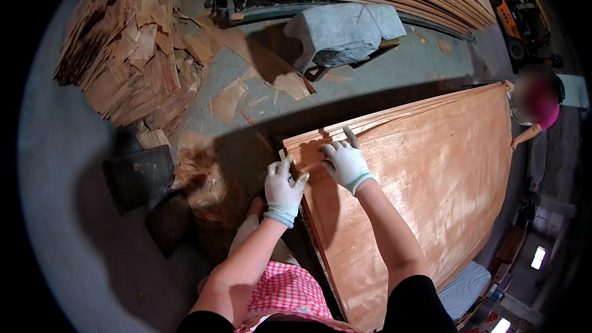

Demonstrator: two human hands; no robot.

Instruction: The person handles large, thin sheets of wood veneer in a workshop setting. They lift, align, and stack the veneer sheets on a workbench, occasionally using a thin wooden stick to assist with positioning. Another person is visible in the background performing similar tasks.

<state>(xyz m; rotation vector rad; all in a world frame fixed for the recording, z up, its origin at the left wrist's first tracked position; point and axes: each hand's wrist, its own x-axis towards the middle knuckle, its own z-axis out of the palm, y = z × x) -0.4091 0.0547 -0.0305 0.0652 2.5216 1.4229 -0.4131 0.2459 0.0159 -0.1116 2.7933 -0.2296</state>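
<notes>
My gloved left hand [285, 188] is at the left edge of a stack of wood sheets [425, 191], fingers bent, though I cannot tell whether it grips; my gloved right hand [346, 165] has its fingers spread wide above the stack, which stretches away rightward; far right of it, a co-worker [547, 116] reaches to the opposite edge; torn veneer [132, 55] is heaped beyond my left hand

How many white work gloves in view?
2: one on the left hand, at the left edge of the wood sheets; one on the right hand, over the top sheet. The co-worker's hands are too small to judge.
</notes>
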